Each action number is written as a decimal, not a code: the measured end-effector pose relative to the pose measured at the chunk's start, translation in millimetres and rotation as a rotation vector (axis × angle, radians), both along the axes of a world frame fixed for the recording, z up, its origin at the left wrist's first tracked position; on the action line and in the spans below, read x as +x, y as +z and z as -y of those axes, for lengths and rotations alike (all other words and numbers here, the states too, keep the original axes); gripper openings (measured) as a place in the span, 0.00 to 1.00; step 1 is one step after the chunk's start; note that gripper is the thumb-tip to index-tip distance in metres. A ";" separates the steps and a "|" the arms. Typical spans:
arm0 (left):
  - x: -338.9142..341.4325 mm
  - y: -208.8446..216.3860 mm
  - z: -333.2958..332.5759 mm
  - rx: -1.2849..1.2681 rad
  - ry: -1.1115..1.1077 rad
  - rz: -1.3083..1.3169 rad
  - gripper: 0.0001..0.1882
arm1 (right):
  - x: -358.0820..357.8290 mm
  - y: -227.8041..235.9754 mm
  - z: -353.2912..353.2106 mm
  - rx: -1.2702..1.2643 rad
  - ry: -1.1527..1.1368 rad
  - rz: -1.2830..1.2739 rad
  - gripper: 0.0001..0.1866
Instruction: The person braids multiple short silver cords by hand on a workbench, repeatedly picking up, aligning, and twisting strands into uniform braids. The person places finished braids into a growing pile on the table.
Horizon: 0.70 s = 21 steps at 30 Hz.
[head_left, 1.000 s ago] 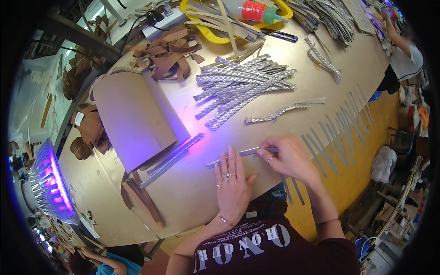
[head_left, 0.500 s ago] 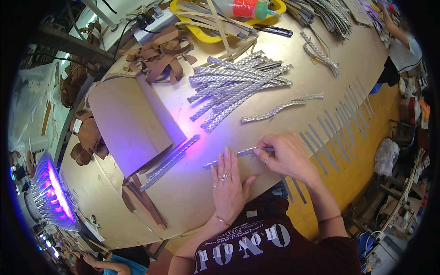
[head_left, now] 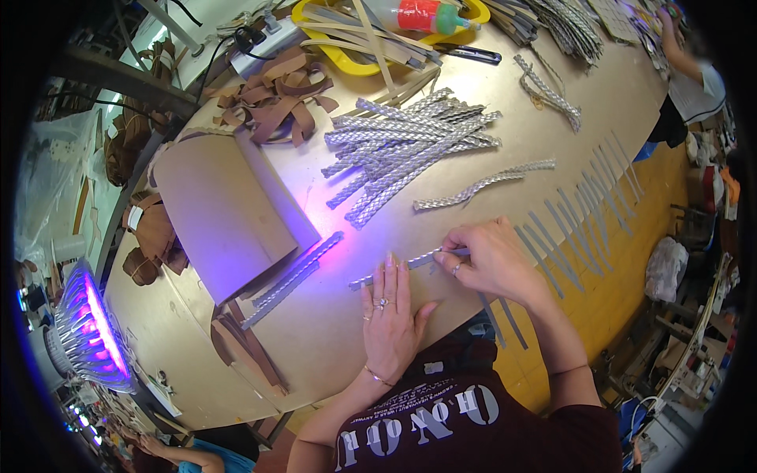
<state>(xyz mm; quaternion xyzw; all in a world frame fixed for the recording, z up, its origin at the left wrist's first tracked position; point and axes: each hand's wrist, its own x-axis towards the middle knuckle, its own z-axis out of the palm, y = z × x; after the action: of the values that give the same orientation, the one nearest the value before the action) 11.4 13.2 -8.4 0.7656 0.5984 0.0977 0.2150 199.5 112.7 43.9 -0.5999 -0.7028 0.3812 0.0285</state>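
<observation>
Your left hand (head_left: 392, 315) lies flat, palm down and fingers together, pressing on a silver braided strip (head_left: 398, 266) that runs across the tan worktable (head_left: 331, 331) just past your fingertips. Your right hand (head_left: 489, 260) is beside it, fingers pinched shut on the right end of that same strip, so the strip stretches between the two hands and touches both. Just beyond your right hand lies a single wavy silver braid (head_left: 482, 184), and farther out a loose heap of the same silver braids (head_left: 406, 146) fans across the middle of the table. To the right of your right hand a row of flat grey strips (head_left: 587, 213) hangs over the table's edge, side by side. To the left of your left hand a pair of straight silver strips (head_left: 293, 277) lies at a slant against a folded sheet of brown card (head_left: 225, 213), with a purple glow on the surface between them. That light matches the lamp (head_left: 91, 331) far to your left, below the table edge. At the far side of the table sit a tangle of brown leather scraps (head_left: 272, 98), a yellow tray (head_left: 331, 54) of wooden sticks and a red bottle (head_left: 422, 16). Another person's arm (head_left: 686, 55) reaches in at the far right corner. The room around the table is crowded with stock and bags.
</observation>
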 end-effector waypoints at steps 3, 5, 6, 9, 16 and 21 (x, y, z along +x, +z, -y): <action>0.6 0.0 0.4 -0.006 0.002 0.002 0.44 | 0.2 1.9 -1.8 -0.024 -0.005 0.001 0.12; 0.6 0.3 0.5 -0.017 -0.002 0.002 0.44 | -0.4 2.7 -2.2 -0.028 -0.004 0.010 0.12; 0.6 0.4 0.2 -0.016 0.000 0.007 0.44 | -0.6 2.9 -2.4 -0.033 -0.002 0.025 0.12; 1.3 1.9 -1.1 -0.018 0.004 0.012 0.43 | -1.1 2.6 -2.3 -0.031 0.000 0.029 0.12; 27.9 8.1 -1.4 -0.007 0.032 -0.175 0.40 | -1.2 -0.3 -2.3 -0.038 -0.019 0.048 0.12; 33.2 5.7 -2.1 0.054 0.026 -0.284 0.40 | 5.5 -0.2 -0.6 0.055 -0.147 -0.108 0.11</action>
<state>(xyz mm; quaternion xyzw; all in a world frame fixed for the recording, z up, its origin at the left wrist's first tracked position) 44.6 15.3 -2.7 0.7692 0.6300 0.0073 0.1065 205.0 113.3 43.7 -0.6274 -0.6646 0.3904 0.1107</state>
